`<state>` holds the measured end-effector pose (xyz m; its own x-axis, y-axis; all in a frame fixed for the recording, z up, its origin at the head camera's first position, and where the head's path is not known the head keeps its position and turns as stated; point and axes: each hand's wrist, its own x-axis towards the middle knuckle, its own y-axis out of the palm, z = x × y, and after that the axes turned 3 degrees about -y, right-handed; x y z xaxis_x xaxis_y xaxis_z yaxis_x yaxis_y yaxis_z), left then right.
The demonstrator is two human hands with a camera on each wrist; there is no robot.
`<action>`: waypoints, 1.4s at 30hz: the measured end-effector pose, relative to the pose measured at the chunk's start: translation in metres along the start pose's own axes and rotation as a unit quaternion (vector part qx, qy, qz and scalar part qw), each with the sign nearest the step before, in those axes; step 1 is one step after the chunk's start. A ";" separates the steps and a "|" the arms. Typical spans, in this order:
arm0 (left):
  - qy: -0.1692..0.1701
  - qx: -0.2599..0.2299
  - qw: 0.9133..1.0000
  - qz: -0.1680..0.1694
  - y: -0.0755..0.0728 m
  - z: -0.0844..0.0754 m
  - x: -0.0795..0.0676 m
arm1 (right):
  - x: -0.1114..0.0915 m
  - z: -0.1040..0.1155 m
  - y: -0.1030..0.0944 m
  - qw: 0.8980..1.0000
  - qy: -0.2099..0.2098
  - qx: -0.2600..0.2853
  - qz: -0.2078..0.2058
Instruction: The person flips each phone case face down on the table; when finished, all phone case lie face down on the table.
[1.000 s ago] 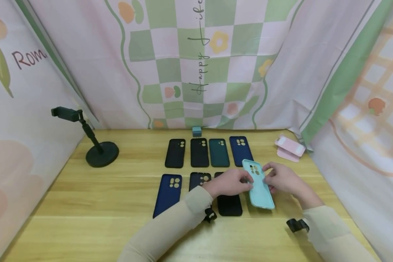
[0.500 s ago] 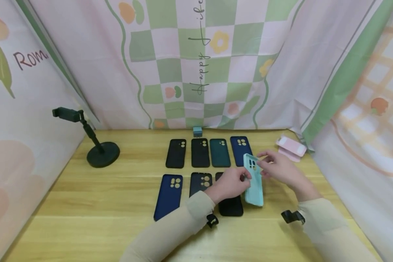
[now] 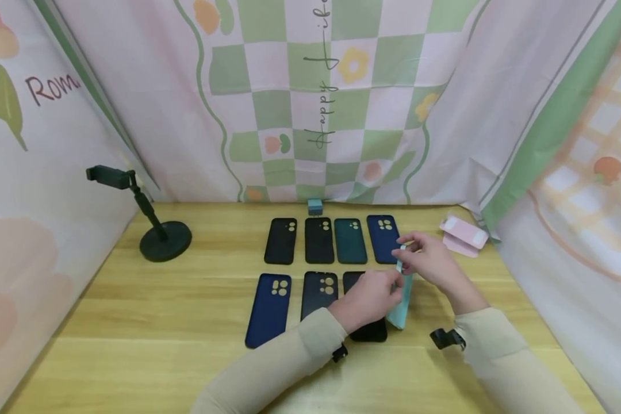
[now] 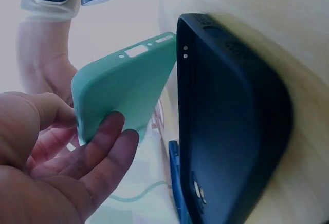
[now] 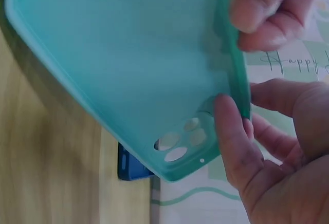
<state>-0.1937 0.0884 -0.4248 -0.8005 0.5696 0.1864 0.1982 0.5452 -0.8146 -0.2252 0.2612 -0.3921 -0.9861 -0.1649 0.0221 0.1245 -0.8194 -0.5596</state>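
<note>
A mint phone case (image 3: 401, 310) stands nearly edge-on in the head view, held between both hands at the right end of the front row. My left hand (image 3: 370, 296) pinches its near long side; in the left wrist view the fingers (image 4: 105, 152) lie on its outer back. My right hand (image 3: 432, 261) grips the same case near the camera cutouts, thumb and fingers on its edge in the right wrist view. Beneath the left hand lies a black phone case (image 3: 367, 333), partly covered. A dark grey case (image 3: 318, 296) and a blue case (image 3: 268, 310) lie left of it.
Behind, a row holds two black cases (image 3: 280, 241), a dark green case (image 3: 351, 241) and another blue case (image 3: 383, 244). A small blue block (image 3: 315, 207) sits at the back edge, a pink stand (image 3: 463, 236) at right, a black phone stand (image 3: 165, 240) at left.
The mint case has turned from showing its inner face to nearly edge-on in the head view. My right hand has moved left and slightly up along it, closer to the left hand.
</note>
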 end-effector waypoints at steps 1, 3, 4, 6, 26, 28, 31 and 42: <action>0.007 0.015 1.000 -0.006 0.000 -0.002 0.000 | 0.000 0.000 0.000 1.000 0.002 -0.003 -0.006; 0.014 0.026 0.999 -0.012 0.001 -0.006 -0.001 | -0.001 0.001 0.001 1.000 0.007 -0.009 -0.015; 0.015 0.025 0.999 -0.013 0.001 -0.007 -0.002 | -0.002 0.001 0.000 1.000 0.009 -0.008 -0.020; 0.014 0.001 1.000 -0.009 0.000 -0.007 -0.003 | -0.003 0.003 -0.001 1.000 0.009 -0.008 -0.029; -0.120 -0.252 0.960 0.031 0.001 0.021 0.010 | -0.023 0.011 -0.026 0.996 -0.004 0.058 -0.071; -0.128 -0.272 0.953 0.027 0.001 0.022 0.009 | -0.022 0.007 -0.027 0.996 0.007 0.065 -0.065; -0.143 -0.283 0.948 0.023 0.003 0.025 0.008 | -0.018 -0.004 -0.027 0.996 0.022 0.075 -0.049; -0.167 -0.316 0.933 0.050 0.013 0.021 0.010 | -0.011 -0.032 -0.025 0.997 0.060 0.038 0.005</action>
<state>-0.2111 0.0880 -0.4451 -0.8706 0.4717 -0.1398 0.4908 0.8134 -0.3123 -0.2206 0.3008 -0.4049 -0.9904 -0.1096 -0.0848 0.1373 -0.8579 -0.4952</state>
